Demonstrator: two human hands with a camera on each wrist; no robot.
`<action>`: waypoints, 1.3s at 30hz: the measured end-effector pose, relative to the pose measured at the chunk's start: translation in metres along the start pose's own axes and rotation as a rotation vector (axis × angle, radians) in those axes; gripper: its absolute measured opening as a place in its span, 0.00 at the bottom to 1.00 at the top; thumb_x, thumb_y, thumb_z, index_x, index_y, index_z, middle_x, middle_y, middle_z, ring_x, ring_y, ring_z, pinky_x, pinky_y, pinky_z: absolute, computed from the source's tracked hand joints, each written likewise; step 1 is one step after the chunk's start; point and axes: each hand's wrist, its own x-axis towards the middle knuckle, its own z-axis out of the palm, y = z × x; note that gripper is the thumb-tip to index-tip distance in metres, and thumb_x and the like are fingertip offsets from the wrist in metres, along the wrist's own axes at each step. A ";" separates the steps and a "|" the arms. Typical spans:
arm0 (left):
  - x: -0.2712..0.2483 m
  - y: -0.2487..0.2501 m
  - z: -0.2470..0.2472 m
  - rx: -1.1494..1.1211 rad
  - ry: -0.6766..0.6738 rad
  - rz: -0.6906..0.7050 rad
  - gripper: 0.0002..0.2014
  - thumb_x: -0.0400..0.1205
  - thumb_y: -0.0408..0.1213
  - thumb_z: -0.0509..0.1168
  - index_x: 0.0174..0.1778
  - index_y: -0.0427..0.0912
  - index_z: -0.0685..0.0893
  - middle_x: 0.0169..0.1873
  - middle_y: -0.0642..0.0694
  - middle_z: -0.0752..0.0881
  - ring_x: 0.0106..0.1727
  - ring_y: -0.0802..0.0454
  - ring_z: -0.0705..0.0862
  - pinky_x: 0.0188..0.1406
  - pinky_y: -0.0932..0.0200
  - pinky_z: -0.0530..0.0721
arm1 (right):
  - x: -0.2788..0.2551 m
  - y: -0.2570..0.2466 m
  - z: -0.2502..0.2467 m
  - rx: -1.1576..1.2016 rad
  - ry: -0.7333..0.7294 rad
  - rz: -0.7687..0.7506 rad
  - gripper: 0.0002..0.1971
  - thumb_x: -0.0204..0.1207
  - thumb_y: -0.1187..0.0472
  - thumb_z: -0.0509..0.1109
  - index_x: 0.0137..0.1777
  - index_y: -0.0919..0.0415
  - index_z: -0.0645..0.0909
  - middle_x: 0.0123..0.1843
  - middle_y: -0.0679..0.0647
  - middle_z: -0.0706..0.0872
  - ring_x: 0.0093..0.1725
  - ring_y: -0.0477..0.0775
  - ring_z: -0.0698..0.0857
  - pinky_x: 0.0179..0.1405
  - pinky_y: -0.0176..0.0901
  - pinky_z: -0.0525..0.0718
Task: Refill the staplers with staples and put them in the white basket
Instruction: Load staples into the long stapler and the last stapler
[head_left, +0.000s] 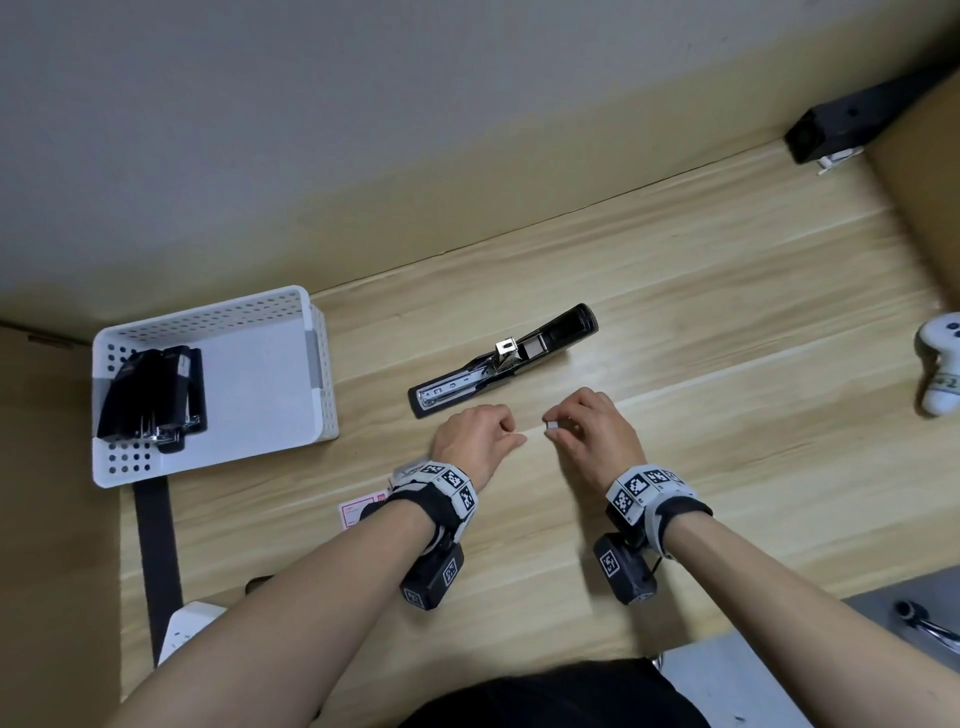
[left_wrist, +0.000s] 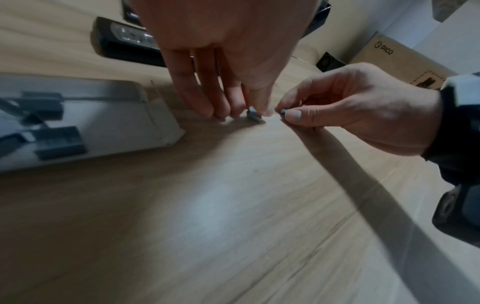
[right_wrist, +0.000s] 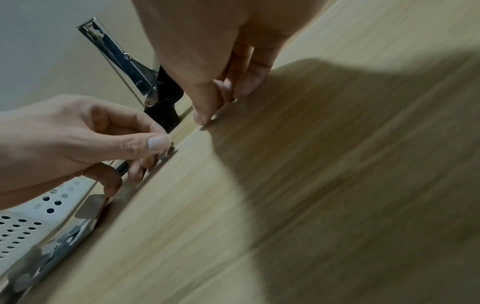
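Note:
A black stapler (head_left: 498, 364) lies opened flat on the wooden table, its metal staple channel exposed. Just in front of it my hands are close together. My right hand (head_left: 553, 427) pinches a short piece of staples (head_left: 551, 426) between thumb and forefinger. My left hand (head_left: 511, 434) pinches another small piece of staples (left_wrist: 253, 115) against the table top. The white perforated basket (head_left: 322, 364) stands at the left with black staplers (head_left: 156, 400) inside. In the right wrist view the stapler's raised metal arm (right_wrist: 122, 59) shows behind both hands.
A red-and-white staple box (head_left: 356, 512) lies under my left wrist. A white controller (head_left: 940, 364) sits at the right edge, beyond it a cardboard box (head_left: 924, 208) and a black device (head_left: 831, 130) at the back. A white power strip (head_left: 187, 623) lies front left.

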 end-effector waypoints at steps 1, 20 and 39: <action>-0.002 -0.002 -0.001 -0.001 -0.009 0.026 0.11 0.77 0.56 0.71 0.47 0.55 0.84 0.37 0.59 0.81 0.42 0.56 0.81 0.37 0.57 0.76 | 0.000 0.000 0.000 -0.001 -0.002 0.001 0.06 0.76 0.52 0.74 0.52 0.47 0.86 0.49 0.40 0.79 0.52 0.43 0.75 0.42 0.48 0.83; -0.011 -0.033 -0.057 0.046 0.181 0.028 0.05 0.77 0.47 0.67 0.45 0.52 0.84 0.42 0.60 0.82 0.48 0.57 0.79 0.43 0.57 0.80 | 0.005 -0.024 0.023 -0.054 -0.072 -0.069 0.05 0.77 0.50 0.73 0.51 0.45 0.85 0.50 0.38 0.78 0.55 0.42 0.75 0.40 0.49 0.84; 0.021 -0.054 -0.080 -0.050 0.120 0.009 0.03 0.74 0.40 0.71 0.42 0.50 0.88 0.34 0.56 0.82 0.40 0.54 0.81 0.42 0.53 0.83 | 0.006 -0.027 0.028 -0.090 -0.093 -0.072 0.07 0.76 0.53 0.74 0.53 0.46 0.85 0.51 0.41 0.79 0.56 0.45 0.75 0.41 0.47 0.82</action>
